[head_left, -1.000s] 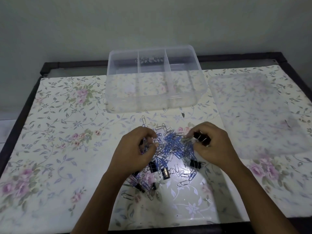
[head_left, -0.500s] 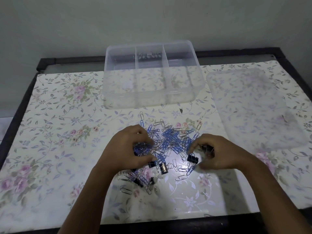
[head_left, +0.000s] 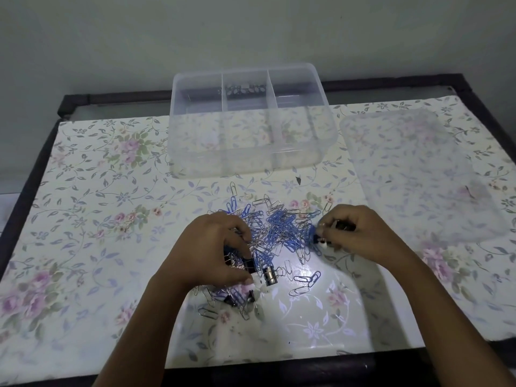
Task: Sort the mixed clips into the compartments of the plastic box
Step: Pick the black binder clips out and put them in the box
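Observation:
A heap of mixed clips (head_left: 275, 233), blue and silver paper clips with black binder clips, lies on the floral table cover in front of a clear plastic box (head_left: 251, 163) with three compartments. The middle compartment holds some dark clips at its far end. My left hand (head_left: 215, 250) lies curled over the heap's left side, fingertips pinching a black binder clip (head_left: 247, 265). My right hand (head_left: 351, 236) grips black binder clips (head_left: 344, 226) at the heap's right edge. Another black binder clip (head_left: 269, 275) lies loose between my hands.
The box's translucent lid (head_left: 424, 169) lies flat at the right. The table's dark frame (head_left: 33, 174) borders the floral cover (head_left: 97, 208). A grey wall stands behind the box. A bright glare falls on the cover near the front edge.
My right hand dropped from above the heap to its right edge and took hold of another black clip. My left hand slid down to the heap's lower left.

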`<state>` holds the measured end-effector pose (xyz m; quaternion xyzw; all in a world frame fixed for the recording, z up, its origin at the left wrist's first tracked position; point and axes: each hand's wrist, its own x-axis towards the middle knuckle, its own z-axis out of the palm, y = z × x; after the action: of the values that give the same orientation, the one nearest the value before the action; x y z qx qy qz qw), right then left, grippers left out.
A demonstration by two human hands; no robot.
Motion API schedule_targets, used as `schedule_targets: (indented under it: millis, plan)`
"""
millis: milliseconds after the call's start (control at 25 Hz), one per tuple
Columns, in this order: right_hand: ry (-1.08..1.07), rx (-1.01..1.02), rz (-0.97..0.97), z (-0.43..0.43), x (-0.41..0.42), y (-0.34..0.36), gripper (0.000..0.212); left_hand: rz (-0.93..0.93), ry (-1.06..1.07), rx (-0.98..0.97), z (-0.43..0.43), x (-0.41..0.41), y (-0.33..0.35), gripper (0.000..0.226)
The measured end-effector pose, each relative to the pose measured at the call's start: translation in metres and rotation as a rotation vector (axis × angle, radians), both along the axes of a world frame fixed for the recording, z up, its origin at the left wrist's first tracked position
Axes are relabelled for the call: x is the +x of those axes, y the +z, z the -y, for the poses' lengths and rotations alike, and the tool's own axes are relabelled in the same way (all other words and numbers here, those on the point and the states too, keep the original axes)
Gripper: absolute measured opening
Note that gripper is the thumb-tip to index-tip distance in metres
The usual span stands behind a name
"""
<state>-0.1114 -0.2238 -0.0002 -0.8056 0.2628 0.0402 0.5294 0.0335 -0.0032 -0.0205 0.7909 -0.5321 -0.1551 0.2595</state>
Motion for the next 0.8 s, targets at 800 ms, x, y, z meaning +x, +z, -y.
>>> schedule_targets:
  millis: [800]
  plan:
    - [-0.461, 0.806, -0.044, -0.015, 0.019, 0.019, 0.01, -1.451, 0.913, -0.72, 0.033, -0.007, 0.028, 0.024]
